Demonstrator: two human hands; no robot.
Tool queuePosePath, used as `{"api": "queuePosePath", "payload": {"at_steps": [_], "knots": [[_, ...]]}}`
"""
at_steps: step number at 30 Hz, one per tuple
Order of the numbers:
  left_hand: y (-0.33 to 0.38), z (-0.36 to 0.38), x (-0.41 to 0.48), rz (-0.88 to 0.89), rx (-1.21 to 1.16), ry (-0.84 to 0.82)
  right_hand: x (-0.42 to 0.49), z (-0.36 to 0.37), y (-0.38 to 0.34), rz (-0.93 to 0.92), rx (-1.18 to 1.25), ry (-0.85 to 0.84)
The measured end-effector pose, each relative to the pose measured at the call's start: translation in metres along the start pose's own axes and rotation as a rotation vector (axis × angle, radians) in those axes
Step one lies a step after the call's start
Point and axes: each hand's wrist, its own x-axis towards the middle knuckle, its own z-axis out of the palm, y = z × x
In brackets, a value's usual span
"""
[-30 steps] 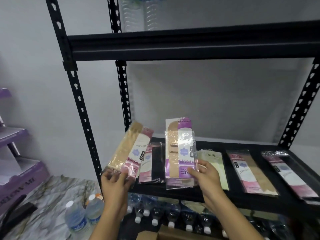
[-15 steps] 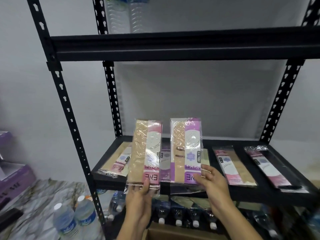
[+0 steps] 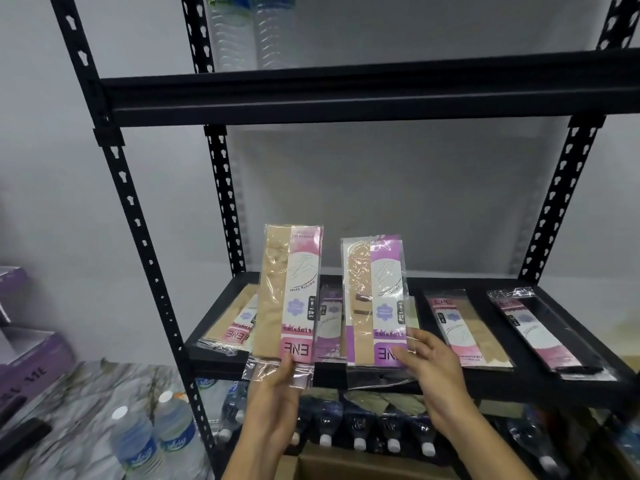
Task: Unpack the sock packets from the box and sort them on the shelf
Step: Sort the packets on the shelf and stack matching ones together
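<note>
My left hand (image 3: 273,393) pinches the bottom of a beige and pink sock packet (image 3: 287,292), held upright in front of the black shelf (image 3: 519,389). My right hand (image 3: 433,365) holds a beige and purple sock packet (image 3: 375,303) upright beside it, fingers curled on its lower right edge. Flat on the shelf lie a beige packet (image 3: 232,323) at the left, a purple packet (image 3: 329,320) behind the held ones, a pink and beige packet (image 3: 464,327) and a pink and black packet (image 3: 543,330) to the right. A cardboard box (image 3: 346,465) shows at the bottom edge.
Water bottles (image 3: 360,424) lie in a row under the shelf; two more bottles (image 3: 152,434) stand on the marble floor at left. Purple boxes (image 3: 27,355) sit far left. An upper shelf beam (image 3: 346,91) spans overhead, with bottles above it.
Both held packets stay upright in front of the shelf. The left packet has shifted slightly left and tilted a little; the view has dropped a bit, so the hands sit closer.
</note>
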Motion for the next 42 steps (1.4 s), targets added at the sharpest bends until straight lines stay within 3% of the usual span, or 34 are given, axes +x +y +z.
{"api": "queuePosePath", "payload": {"at_steps": [27, 33, 42], "knots": [[0.015, -0.025, 0.0, 0.114, 0.082, 0.111, -0.002, -0.012, -0.007, -0.055, -0.021, 0.007], [0.029, -0.025, 0.002, 0.159, 0.202, 0.121, 0.004, -0.021, -0.026, -0.083, -0.181, -0.058], [0.058, -0.027, 0.011, 0.231, 0.313, 0.037, 0.012, -0.031, -0.088, -0.163, -0.571, -0.324]]}}
